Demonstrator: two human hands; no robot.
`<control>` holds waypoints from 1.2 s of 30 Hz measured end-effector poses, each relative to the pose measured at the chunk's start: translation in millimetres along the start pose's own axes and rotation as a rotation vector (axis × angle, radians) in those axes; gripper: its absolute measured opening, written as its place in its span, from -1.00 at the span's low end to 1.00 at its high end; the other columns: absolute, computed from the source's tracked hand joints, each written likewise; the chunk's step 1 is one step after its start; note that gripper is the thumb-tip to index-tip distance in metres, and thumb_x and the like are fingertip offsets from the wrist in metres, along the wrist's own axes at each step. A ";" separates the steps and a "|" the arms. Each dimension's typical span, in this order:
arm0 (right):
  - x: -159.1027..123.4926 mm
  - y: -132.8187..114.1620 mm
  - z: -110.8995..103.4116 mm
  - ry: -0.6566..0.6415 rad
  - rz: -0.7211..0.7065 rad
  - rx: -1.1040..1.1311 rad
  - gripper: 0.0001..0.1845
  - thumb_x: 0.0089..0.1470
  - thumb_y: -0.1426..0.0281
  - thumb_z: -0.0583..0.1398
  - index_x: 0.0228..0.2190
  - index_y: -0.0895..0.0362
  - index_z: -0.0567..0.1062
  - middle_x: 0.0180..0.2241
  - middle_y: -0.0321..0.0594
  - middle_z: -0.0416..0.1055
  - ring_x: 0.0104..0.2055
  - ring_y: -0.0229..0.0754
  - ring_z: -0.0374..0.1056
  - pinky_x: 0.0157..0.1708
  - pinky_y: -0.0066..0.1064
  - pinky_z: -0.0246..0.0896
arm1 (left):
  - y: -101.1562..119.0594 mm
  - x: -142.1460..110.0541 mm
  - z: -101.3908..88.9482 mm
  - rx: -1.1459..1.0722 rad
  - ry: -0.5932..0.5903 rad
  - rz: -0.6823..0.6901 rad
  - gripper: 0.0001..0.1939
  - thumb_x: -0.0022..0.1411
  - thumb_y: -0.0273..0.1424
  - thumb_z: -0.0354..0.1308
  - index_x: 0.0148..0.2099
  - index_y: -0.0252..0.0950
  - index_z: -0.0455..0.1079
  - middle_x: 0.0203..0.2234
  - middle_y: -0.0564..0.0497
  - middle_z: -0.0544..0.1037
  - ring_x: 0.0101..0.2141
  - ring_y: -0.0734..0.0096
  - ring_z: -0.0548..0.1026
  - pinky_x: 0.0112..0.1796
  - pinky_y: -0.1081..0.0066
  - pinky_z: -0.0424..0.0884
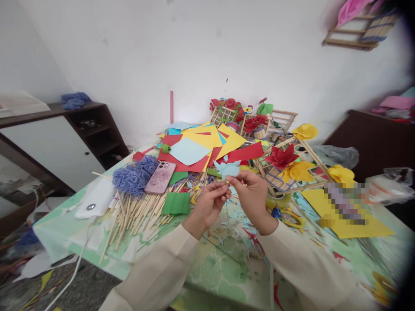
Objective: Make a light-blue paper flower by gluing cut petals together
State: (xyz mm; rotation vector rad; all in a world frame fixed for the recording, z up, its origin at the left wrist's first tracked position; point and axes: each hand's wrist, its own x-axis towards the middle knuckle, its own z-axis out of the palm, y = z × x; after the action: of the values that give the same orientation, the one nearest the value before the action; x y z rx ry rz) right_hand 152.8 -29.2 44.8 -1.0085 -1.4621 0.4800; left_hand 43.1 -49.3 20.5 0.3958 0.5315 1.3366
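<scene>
A light blue paper flower [229, 169] with pointed petals is held up over the middle of the table. My right hand [253, 198] pinches its lower petals and base from the right. Just below, the fingers of my left hand [210, 206] are closed at the flower's base, where a thin dark stem [227, 216] hangs down. My fingertips hide the join between flower and stem. Light blue paper scraps [248, 242] lie on the patterned tablecloth [223, 270] under my hands.
Left are bamboo sticks [129, 222], blue yarn [136, 175], a pink phone [160, 177] and a white corded device [95, 201]. Coloured paper sheets [189, 151] lie behind my hands. Bamboo frames with paper flowers [282, 156] stand at the right, near yellow-handled scissors [293, 219].
</scene>
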 end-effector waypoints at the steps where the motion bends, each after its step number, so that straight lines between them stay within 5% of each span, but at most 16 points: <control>1: -1.0 0.0 0.4 0.012 -0.045 -0.039 -0.84 -0.13 0.32 0.31 -0.56 0.15 0.49 -0.58 -0.35 0.36 -0.50 -0.30 0.22 -0.45 -0.41 0.10 | 0.0 0.0 -0.2 0.000 -0.008 0.008 -0.84 -0.16 -0.59 0.34 -0.43 -0.43 0.47 -0.65 0.02 0.49 -0.62 0.63 0.44 -0.63 0.75 0.33; 13: -0.3 1.3 0.8 0.085 -0.295 -0.209 -0.85 -0.06 0.35 0.28 -0.56 0.11 0.44 -0.55 -0.36 0.34 -0.45 -0.27 0.25 -0.40 -0.40 0.15 | -0.1 0.4 0.0 0.014 -0.026 0.022 -0.81 -0.21 -0.56 0.38 -0.45 -0.42 0.47 -0.64 0.03 0.51 -0.63 0.63 0.44 -0.63 0.74 0.33; 28: 4.2 5.5 -5.8 0.108 -0.371 -0.238 -0.88 -0.05 0.37 0.27 -0.55 0.11 0.46 -0.57 -0.37 0.35 -0.46 -0.27 0.23 -0.42 -0.41 0.13 | 4.1 -2.8 0.7 -0.032 -0.016 -0.049 -0.92 -0.06 -0.64 0.25 -0.43 -0.43 0.45 -0.64 0.00 0.50 -0.63 0.64 0.45 -0.63 0.76 0.35; 36: 5.5 2.9 -4.7 0.114 -0.156 -0.061 -0.85 -0.11 0.33 0.30 -0.56 0.14 0.48 -0.58 -0.36 0.35 -0.49 -0.29 0.22 -0.43 -0.41 0.14 | 7.5 -3.2 1.7 -0.072 0.006 -0.112 -0.92 0.04 -0.67 0.16 -0.42 -0.44 0.43 -0.63 0.01 0.48 -0.63 0.65 0.44 -0.63 0.77 0.37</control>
State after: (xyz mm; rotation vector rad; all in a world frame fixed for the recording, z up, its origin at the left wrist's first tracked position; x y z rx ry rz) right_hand 158.8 -24.5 46.5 -0.9459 -1.4474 0.2624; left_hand 37.5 -50.9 26.5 0.2986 0.5015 1.2452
